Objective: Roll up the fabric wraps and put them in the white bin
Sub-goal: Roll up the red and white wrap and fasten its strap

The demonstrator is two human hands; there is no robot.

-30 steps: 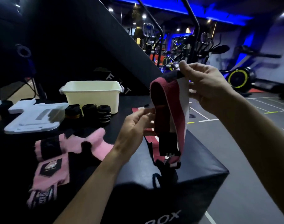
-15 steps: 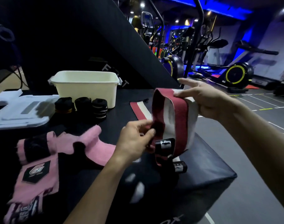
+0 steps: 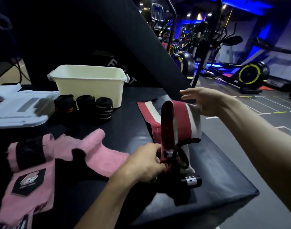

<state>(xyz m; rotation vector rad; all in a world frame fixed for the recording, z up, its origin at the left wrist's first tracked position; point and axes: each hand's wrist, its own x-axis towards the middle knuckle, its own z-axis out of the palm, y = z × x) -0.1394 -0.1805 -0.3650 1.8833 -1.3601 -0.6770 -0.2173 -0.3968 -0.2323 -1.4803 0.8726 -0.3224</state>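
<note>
Hands: left hand pinches lower end of red/white wrap at 6 o'clock on desk; right hand, fingers straight, supports wrap's top loop. White bin at 11 o'clock, 3 rolled wraps just in front.

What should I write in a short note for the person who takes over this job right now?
Left hand: pinches the lower end of the red and white wrap, near its black strap.
Right hand: open, fingers straight, against the top of that wrap's loop.
White bin: at the back of the black box top; its inside is hidden.
Done: three rolled black wraps stand in front of the bin, not in it.
Left: roll the red wrap and the pink wraps, then put all rolls in the bin.
</note>
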